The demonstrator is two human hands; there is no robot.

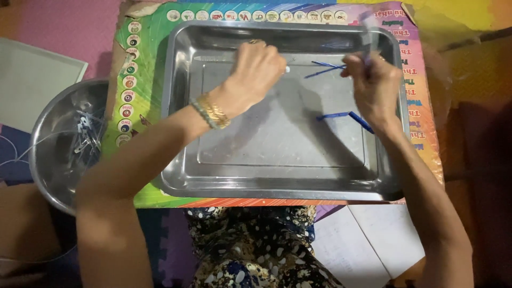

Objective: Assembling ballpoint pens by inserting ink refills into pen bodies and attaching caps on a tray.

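A shallow rectangular steel tray point(181, 106) lies on a colourful printed board point(146, 64). My left hand point(256, 69), with gold and beaded bangles on the wrist, hovers over the tray's far middle, fingers pinched on a small white piece point(287, 69). My right hand point(373, 85) is above the tray's right side, closed on a thin blue stick with a clear, blurred end point(368, 37). Thin blue sticks point(325, 66) lie between the hands, and two more blue sticks point(341, 115) rest on the tray floor beside my right wrist.
A round steel bowl point(45, 154) holding several small blue and white parts stands left of the board. A white flat panel point(32, 80) lies at the far left. White paper sheets point(368, 240) lie on the floor near my patterned lap.
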